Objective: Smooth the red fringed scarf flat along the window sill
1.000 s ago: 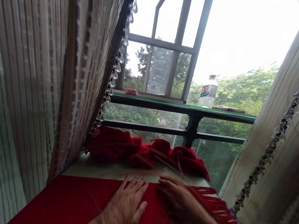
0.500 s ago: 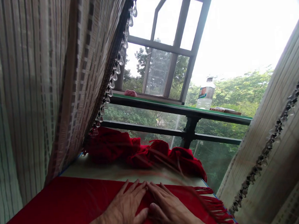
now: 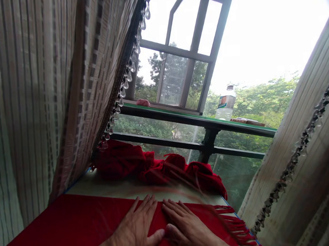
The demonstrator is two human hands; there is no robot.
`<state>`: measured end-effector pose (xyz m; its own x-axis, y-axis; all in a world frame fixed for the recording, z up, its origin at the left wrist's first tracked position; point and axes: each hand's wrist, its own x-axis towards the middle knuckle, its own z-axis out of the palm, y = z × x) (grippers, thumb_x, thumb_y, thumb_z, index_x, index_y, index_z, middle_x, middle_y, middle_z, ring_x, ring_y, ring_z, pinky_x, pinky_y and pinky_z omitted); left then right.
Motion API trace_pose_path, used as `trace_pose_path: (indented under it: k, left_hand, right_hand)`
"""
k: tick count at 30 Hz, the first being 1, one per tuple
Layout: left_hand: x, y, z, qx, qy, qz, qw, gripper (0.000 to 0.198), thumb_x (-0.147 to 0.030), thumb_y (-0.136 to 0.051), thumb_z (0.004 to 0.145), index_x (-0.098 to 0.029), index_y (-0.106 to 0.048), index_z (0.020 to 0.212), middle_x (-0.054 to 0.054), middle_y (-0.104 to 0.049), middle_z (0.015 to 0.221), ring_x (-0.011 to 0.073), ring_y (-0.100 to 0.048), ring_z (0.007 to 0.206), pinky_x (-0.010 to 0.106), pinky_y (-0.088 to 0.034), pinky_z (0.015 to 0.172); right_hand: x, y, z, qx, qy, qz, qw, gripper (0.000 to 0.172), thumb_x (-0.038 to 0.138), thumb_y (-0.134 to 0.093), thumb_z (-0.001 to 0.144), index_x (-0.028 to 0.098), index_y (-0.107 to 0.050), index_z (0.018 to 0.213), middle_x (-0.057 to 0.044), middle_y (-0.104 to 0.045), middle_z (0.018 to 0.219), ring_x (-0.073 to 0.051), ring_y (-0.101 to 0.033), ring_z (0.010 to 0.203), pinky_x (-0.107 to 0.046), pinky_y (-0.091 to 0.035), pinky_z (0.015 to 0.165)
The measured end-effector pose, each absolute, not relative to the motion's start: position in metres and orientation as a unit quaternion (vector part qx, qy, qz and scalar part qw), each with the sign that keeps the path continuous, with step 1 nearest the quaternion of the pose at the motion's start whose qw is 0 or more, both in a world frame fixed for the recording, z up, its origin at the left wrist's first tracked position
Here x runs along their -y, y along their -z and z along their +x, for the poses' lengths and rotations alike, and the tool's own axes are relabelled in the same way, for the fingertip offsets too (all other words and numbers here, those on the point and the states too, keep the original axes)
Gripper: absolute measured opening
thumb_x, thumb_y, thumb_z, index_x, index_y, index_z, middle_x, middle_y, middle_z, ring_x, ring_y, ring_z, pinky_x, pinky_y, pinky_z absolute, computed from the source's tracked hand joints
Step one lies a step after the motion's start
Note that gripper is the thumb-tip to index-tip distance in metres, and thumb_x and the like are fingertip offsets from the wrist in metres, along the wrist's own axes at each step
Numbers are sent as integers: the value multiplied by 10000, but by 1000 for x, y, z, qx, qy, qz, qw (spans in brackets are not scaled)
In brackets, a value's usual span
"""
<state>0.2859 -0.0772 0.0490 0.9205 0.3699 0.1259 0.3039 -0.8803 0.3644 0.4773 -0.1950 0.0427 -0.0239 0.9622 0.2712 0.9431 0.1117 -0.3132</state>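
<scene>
A: So, what have my hands got?
B: Nothing gripped: left hand (image 3: 137,228) and right hand (image 3: 187,229) lie flat, fingers spread, on the red cloth (image 3: 76,225) covering the table (image 3: 115,185)

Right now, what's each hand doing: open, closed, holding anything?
Left hand: open, flat on the red cloth, holding nothing.
Right hand: open, flat on the same cloth, holding nothing.

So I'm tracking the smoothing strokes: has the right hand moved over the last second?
Yes. The right hand has slid left along the red cloth, away from its fringe, and now lies flat beside the left hand.
</scene>
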Motion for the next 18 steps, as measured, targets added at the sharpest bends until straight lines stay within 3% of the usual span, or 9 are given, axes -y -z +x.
trace_pose_path:
  k: [7, 13, 18]
  left_hand:
    - [79, -59, 289, -175, -70, 965, 184, 730, -537, -534, 994, -145, -396, 1594, 122, -313, 1667, 324, -264, 1577, 576, -188, 1318]
    - [83, -63, 288, -193, -49, 964, 176, 754, -525, -536, 984, -120, -374, 1599, 118, -283, 1676, 327, -236, 1581, 559, -176, 1321]
    - [88, -70, 289, -203, -32, 965, 160, 755, -489, -495, 996, -71, -331, 1603, 130, -240, 1677, 318, -217, 1591, 556, -157, 1323]
  right_hand:
    - [206, -42, 483, 687, -74, -685, 233, 571, 536, -541, 971, 361, -524, 1514, -34, -527, 1620, -306, -418, 1542, -538, -322, 1301]
    - [217, -50, 489, 663, -143, -708, 195, 599, 512, -475, 1006, 265, -479, 1552, -72, -432, 1674, -311, -350, 1574, -574, -250, 1320]
    - [219, -59, 489, 650, -146, -716, 208, 590, 533, -462, 1010, 264, -511, 1533, -82, -485, 1648, -303, -384, 1560, -550, -262, 1319]
